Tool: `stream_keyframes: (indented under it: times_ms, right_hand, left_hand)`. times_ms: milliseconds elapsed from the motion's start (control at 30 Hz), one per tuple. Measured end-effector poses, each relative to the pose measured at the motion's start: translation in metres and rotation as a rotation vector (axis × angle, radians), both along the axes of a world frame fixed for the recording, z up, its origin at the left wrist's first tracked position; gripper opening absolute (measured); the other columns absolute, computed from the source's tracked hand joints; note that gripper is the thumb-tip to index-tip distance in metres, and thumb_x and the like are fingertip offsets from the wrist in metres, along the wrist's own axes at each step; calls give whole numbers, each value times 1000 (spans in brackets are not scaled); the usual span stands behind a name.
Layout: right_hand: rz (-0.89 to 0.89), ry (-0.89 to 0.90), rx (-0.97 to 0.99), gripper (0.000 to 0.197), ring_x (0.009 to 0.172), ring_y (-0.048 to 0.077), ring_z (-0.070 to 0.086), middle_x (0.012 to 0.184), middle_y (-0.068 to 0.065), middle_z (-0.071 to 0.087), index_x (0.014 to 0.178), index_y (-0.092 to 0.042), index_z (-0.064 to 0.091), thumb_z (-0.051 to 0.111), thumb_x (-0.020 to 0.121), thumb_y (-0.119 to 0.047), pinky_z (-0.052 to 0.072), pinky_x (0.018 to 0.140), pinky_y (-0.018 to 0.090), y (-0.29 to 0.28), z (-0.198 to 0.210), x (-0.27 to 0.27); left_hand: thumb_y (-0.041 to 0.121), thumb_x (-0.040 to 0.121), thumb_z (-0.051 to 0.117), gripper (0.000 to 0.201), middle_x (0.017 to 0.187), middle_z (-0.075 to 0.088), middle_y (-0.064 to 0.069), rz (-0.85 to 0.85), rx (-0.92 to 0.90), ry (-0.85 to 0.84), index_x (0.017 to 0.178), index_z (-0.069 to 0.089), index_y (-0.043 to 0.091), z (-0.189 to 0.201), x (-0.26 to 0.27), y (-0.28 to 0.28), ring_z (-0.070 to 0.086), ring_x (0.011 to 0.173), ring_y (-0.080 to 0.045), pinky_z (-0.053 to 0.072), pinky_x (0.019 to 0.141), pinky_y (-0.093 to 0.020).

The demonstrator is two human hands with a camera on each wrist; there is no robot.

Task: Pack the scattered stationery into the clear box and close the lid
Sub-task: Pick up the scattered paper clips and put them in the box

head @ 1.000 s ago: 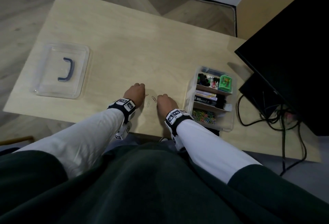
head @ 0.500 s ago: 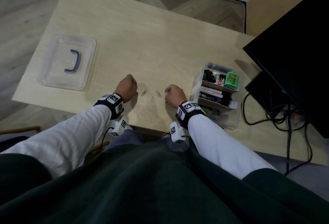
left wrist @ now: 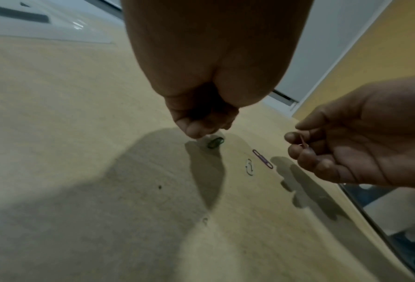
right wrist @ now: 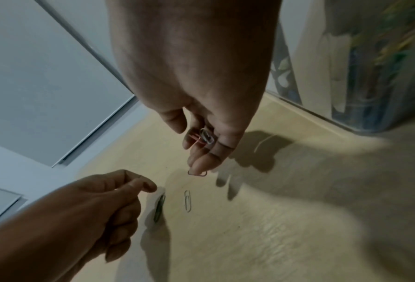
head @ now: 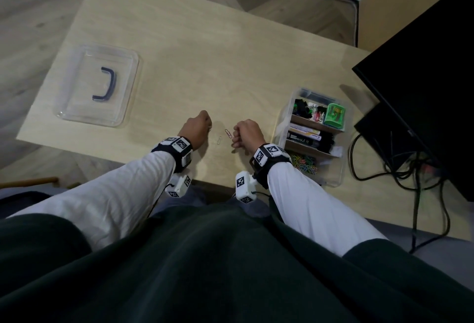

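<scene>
— Right now my right hand point(right wrist: 201, 145) pinches clips point(right wrist: 202, 136); my left hand point(head: 196, 127) curls over a dark clip point(left wrist: 215, 142).
— Risk?
— Thin clips point(head: 223, 137) on the counter point(head: 230, 66) slip; box point(head: 311, 135) open, lid point(head: 98, 89) far left.

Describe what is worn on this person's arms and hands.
Both arms wear long white sleeves under a dark green top. Each wrist has a black band carrying white blocks printed with black square marker patterns, plus a white marker cube hanging below with a thin black cable. The left hand and right hand are bare.
</scene>
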State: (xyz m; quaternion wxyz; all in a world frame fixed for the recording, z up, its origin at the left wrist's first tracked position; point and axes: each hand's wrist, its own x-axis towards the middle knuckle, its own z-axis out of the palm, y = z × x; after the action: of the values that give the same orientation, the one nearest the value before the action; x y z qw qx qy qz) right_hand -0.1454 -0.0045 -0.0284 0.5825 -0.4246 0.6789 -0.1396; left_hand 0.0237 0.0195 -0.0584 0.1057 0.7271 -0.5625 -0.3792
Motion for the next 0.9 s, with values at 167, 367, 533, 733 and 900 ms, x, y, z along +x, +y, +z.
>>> stream_keyframes:
  times_ms: [167, 367, 533, 733, 900]
  right_hand:
    - [324, 372, -186, 22, 77, 29, 59, 85, 8, 62, 95, -7, 53, 51, 98, -30, 50, 72, 41, 1, -6, 3]
    - [595, 594, -342, 32, 99, 36, 62, 109, 14, 65, 113, -6, 50, 64, 94, -28, 38, 69, 34, 7, -16, 12]
    - [731, 626, -331, 21, 103, 37, 62, 113, 16, 64, 112, -5, 54, 59, 98, -20, 37, 70, 34, 2, -17, 16]
    - [705, 545, -156, 23, 110, 42, 59, 122, 25, 60, 119, 3, 47, 46, 99, -8, 38, 74, 35, 1, -16, 18]
    - [696, 508, 0, 39, 119, 41, 56, 128, 30, 56, 134, 10, 29, 41, 99, -2, 37, 77, 36, -6, -8, 11]
  left_hand:
    - [21, 97, 46, 20, 102, 58, -20, -6, 10, -109, 107, 44, 4, 2, -4, 2, 59, 86, -40, 44, 71, -43]
    - [24, 92, 60, 35, 117, 48, -21, -93, 47, -271, 115, 45, 2, 4, -18, 8, 60, 91, -44, 46, 71, -46]
    - [21, 96, 54, 29, 114, 49, -21, -128, 30, -281, 113, 46, -1, 3, -18, 11, 60, 88, -43, 42, 66, -44]
    - [2, 92, 40, 19, 76, 61, -18, -112, -52, -205, 109, 34, 1, 3, -13, 14, 52, 58, -34, 39, 53, -39]
    - [16, 95, 41, 13, 92, 62, -18, -131, -3, -194, 102, 41, 5, -2, -21, 19, 56, 74, -38, 43, 64, -42]
